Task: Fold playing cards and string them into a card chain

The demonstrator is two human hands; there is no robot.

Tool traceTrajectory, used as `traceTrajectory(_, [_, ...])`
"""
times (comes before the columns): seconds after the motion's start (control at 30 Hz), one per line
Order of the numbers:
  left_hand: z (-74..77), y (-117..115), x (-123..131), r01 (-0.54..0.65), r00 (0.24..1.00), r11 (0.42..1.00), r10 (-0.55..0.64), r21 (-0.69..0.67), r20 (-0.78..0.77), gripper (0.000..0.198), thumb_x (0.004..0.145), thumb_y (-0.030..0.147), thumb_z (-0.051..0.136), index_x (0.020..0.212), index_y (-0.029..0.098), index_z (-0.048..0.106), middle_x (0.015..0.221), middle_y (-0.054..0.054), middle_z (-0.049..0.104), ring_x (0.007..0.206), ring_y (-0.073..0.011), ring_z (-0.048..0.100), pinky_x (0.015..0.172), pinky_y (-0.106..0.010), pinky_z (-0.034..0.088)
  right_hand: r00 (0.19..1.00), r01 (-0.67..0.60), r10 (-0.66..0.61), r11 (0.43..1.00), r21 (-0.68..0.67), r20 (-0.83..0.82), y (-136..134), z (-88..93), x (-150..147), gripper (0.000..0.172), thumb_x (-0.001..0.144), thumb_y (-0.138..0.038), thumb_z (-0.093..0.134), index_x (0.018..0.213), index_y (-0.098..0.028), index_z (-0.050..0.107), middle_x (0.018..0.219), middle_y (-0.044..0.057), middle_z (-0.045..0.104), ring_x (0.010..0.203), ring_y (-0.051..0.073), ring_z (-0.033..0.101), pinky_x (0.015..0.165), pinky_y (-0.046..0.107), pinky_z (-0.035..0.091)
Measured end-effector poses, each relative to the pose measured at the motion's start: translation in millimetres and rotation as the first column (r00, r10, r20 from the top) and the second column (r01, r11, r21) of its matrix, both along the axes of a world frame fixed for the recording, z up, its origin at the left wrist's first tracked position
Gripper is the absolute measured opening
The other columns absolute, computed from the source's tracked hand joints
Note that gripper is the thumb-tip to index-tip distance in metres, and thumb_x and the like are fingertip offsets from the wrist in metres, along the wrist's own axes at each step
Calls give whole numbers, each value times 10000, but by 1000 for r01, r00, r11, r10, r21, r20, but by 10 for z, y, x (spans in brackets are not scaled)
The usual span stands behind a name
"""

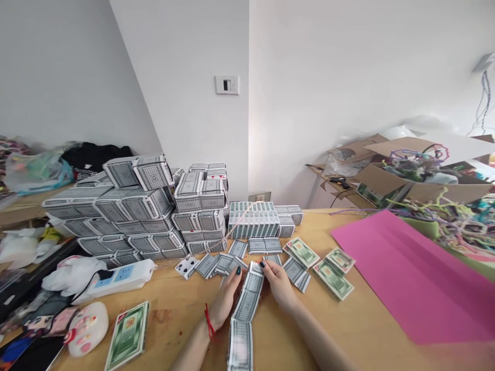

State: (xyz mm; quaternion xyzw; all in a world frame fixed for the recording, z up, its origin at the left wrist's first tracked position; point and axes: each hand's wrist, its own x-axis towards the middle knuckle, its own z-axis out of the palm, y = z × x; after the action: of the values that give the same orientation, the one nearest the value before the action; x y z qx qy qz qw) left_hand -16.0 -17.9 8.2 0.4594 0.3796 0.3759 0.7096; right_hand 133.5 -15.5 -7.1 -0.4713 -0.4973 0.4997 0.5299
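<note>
A long strip of joined playing cards (248,298), grey patterned backs up, runs toward me down the middle of the table. My right hand (279,282) grips its far end, thumb on the top edge. Along the strip's left side, my left hand (226,299) is closed on it, with a red string bracelet at the wrist; its fingers are mostly hidden underneath. Beyond the hands lie loose cards (208,265), one showing a face with black pips (186,267). To the right are green card boxes (333,278) beside more loose cards (297,273).
Stacked card blocks (127,206) rise at the back left, next to a row of boxes (253,219). A white power strip (119,278), a plush toy (87,330) and a green box (128,335) are left. Pink sheet (417,288) and yarn (460,221) lie right.
</note>
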Motion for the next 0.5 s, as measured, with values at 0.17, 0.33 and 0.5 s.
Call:
traceTrajectory(0.17, [5,-29,63,115,988,983,-98,-144,117,462,803,514,391,1155,216,406,753,-32,640,518,-136,597,460,-230,445,989,-73,70,997,-15,-130,-28,39,-18,342,817,-507,383,808,-190,510,472,-49,455,390,111,416,394,222,341])
traceTrajectory(0.33, [17,6,6,155,975,963,-113,-221,191,496,803,481,422,1231,248,332,829,-30,626,567,-141,612,516,-256,478,999,-4,-4,984,179,41,-20,97,39,367,738,-440,559,1019,-204,554,960,69,605,744,183,582,649,295,473])
traceTrajectory(0.5, [30,-9,-43,234,953,945,-177,-228,245,546,815,403,446,1297,337,199,963,-38,590,627,-173,634,521,-297,495,980,5,-47,978,209,195,-11,40,57,322,832,-418,419,939,-186,615,888,68,649,826,201,591,750,315,462])
